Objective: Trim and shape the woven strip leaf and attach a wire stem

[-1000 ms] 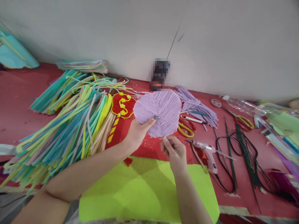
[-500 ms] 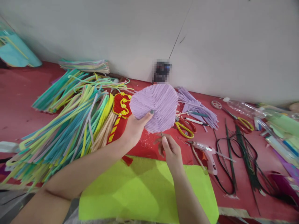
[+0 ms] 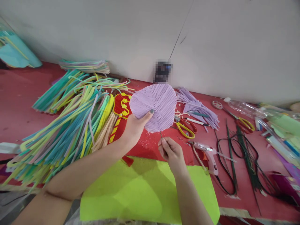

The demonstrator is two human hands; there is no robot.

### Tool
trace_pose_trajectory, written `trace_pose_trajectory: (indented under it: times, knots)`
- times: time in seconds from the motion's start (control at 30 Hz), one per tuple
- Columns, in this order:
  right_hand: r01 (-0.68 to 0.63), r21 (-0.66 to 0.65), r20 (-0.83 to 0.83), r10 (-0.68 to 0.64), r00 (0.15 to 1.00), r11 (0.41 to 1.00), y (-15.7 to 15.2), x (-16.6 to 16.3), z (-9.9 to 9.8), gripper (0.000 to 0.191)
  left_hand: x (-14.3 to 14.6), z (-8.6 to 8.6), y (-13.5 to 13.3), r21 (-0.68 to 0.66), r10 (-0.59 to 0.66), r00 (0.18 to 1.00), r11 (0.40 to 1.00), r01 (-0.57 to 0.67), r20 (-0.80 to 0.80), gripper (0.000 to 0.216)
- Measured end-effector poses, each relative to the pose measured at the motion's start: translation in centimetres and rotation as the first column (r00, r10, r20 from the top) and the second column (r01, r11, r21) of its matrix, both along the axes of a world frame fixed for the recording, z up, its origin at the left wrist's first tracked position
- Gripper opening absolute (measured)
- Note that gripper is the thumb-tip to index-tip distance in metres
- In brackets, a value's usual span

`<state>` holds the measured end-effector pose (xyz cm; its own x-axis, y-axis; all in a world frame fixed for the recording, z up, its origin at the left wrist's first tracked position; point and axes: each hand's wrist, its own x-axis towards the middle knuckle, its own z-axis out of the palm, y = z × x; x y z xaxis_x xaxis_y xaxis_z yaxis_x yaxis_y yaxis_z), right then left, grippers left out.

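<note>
A flat, rounded leaf shape made of lilac pipe cleaners [image 3: 161, 106] is held up over the table, its ribs meeting in a slanting centre line. My left hand [image 3: 138, 125] grips its lower left edge, thumb on the front and fingers hidden behind. Below the leaf's bottom edge, my right hand [image 3: 171, 150] pinches a thin dark wire stem [image 3: 161, 134] that runs up to it. Behind the left side of the leaf lies a red and yellow pipe-cleaner ornament [image 3: 120, 106] with a red tassel [image 3: 127, 160].
Many coloured pipe cleaners [image 3: 70, 125] cover the left side. On the right lie lilac pipe cleaners [image 3: 199, 109], yellow-and-red pliers [image 3: 186, 128], a pink glue gun [image 3: 209, 153], scissors [image 3: 245, 123], green stems [image 3: 246, 156] and a plastic bottle [image 3: 246, 107]. A lime-green sheet [image 3: 131, 190] lies in front.
The leaf has shifted very slightly left. My right hand's fingers have curled in more tightly around the stem and sit slightly lower.
</note>
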<state>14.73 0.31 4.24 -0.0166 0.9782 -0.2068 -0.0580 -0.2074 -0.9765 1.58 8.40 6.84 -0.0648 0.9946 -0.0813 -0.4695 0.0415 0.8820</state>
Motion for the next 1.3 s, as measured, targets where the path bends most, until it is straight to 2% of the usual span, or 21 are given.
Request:
trace_pose_trajectory:
  times: [0.13,0.3,0.37,0.43,0.57,0.7,0.77,0.87,0.97,1.1,1.2,1.3]
  knots:
    - [-0.040,0.004,-0.097,0.040,0.994,0.999,0.5,0.8,-0.1,0.040,-0.3,0.3,0.5,-0.047,-0.013,0.999,0.999,0.015,0.052,0.041]
    - [0.193,0.079,-0.111,-0.183,0.977,0.978,1.6,2.3,-0.6,0.044,-0.8,0.2,0.8,-0.102,-0.002,0.996,0.995,0.011,0.090,0.046]
    - [0.240,0.086,-0.093,-0.232,0.968,0.967,1.8,2.7,-0.9,0.043,-0.7,0.1,0.6,-0.110,-0.063,0.996,0.992,0.069,0.062,0.047]
    - [0.245,0.109,-0.070,-0.238,0.969,0.963,1.9,2.7,-1.2,0.039,-0.5,0.0,0.2,-0.126,-0.182,0.983,0.975,0.182,0.010,0.045]
    - [0.238,0.165,-0.030,-0.236,0.971,0.957,2.0,2.5,-1.9,0.030,0.4,-0.5,-0.3,-0.190,-0.412,0.909,0.899,0.394,-0.061,0.039]
    - [0.394,0.197,-0.143,-0.371,0.917,0.898,2.6,2.4,-2.5,0.030,0.6,-1.0,-0.4,-0.211,-0.457,0.889,0.872,0.442,-0.024,0.038]
    - [0.408,0.210,-0.155,-0.382,0.911,0.888,2.8,2.4,-2.7,0.030,0.4,-1.2,-0.8,-0.207,-0.477,0.878,0.864,0.460,-0.037,0.038]
    - [0.365,0.219,-0.127,-0.345,0.930,0.905,2.8,2.0,-2.9,0.031,0.0,-1.5,-1.9,-0.192,-0.446,0.891,0.884,0.425,-0.080,0.036]
    - [0.308,0.182,-0.183,-0.275,0.944,0.934,2.4,1.1,-2.8,0.035,-0.3,-2.0,-2.6,-0.141,-0.318,0.945,0.941,0.306,-0.071,0.036]
    - [0.073,0.096,-0.217,-0.051,0.975,0.993,1.6,-0.4,-2.6,0.037,-0.5,-3.0,-2.4,-0.035,-0.176,0.984,0.984,0.176,0.020,0.039]
    - [-0.108,0.056,-0.167,0.116,0.979,0.993,1.2,-1.1,-2.7,0.035,-0.4,-4.0,-2.1,-0.009,-0.136,0.989,0.991,0.137,0.063,0.039]
    - [-0.151,0.030,-0.160,0.154,0.975,0.988,1.1,-1.1,-2.8,0.035,-0.6,-5.0,-1.7,0.016,-0.159,0.983,0.987,0.158,0.087,0.039]
